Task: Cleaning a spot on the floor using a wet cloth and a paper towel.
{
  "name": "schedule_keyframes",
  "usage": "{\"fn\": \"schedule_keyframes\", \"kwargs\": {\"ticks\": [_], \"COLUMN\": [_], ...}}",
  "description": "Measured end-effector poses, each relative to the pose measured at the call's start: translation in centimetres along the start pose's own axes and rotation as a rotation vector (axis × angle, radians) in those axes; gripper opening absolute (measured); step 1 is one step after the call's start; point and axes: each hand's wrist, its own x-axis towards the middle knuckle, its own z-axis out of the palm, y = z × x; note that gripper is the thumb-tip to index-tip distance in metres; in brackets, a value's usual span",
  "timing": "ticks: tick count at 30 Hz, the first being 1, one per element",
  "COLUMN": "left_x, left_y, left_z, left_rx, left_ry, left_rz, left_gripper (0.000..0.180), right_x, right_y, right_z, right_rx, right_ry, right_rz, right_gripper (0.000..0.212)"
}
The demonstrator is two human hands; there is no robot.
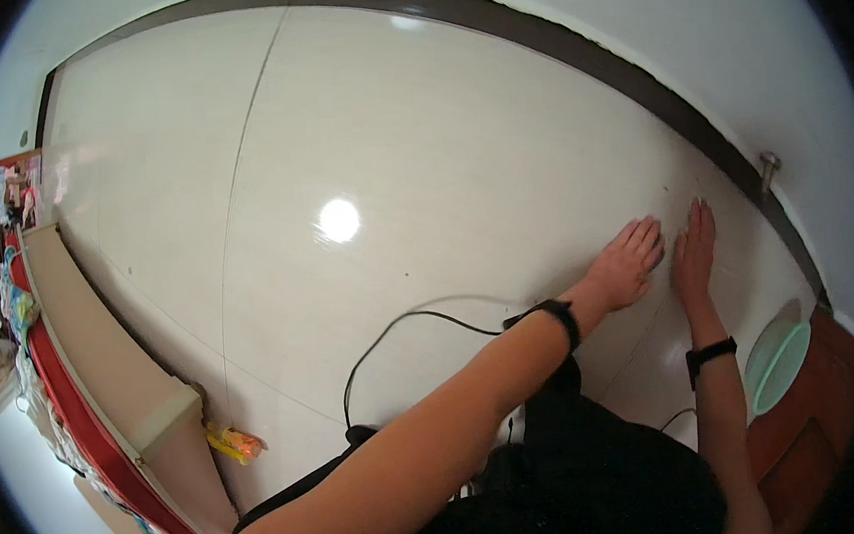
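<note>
Both my hands reach to the right over the pale tiled floor [418, 157], side by side with a narrow gap between them. My left hand [627, 263] is open and palm down, its fingers stretched out, and holds nothing. Close by on its right, my right hand [695, 251] has straight fingers pointing away from me and looks empty too. I cannot tell whether either palm touches the tiles. Each wrist wears a black band; the left band [562, 323] sits near a thin black cable [378, 339] that curves over the floor.
A light green plastic basin [781, 368] leans beside a brown wooden door [813, 457] at right. Dark skirting [570, 40] edges the wall, with a metal doorstop [769, 170]. At left stands a beige bed frame [102, 343] with red bedding; an orange-yellow packet [235, 443] lies by its foot.
</note>
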Motion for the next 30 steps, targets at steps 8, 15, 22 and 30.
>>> {"fn": "schedule_keyframes", "kwargs": {"ticks": [8, 15, 22, 30], "left_x": [-13.5, -28.0, -28.8, -28.3], "left_y": [-2.7, -5.6, -5.0, -4.0], "left_z": [-8.9, -9.1, -9.4, -11.7], "left_rx": [0.048, 0.376, 0.377, 0.423], "left_ry": [-0.212, 0.026, 0.057, 0.233], "left_rz": [-0.109, -0.733, -0.843, -0.813], "left_gripper": [0.078, 0.081, 0.076, 0.045], "right_x": [1.0, 6.5, 6.8, -4.8], "right_y": [0.6, -3.0, -12.4, -6.4], "right_z": [-1.0, 1.6, -0.4, -1.0], "right_rx": [-0.069, -0.021, 0.032, 0.183], "right_ry": [0.126, 0.255, 0.045, -0.197], "right_rz": [0.032, -0.07, -0.493, -0.998], "right_gripper": [0.056, 0.055, 0.057, 0.042]}}
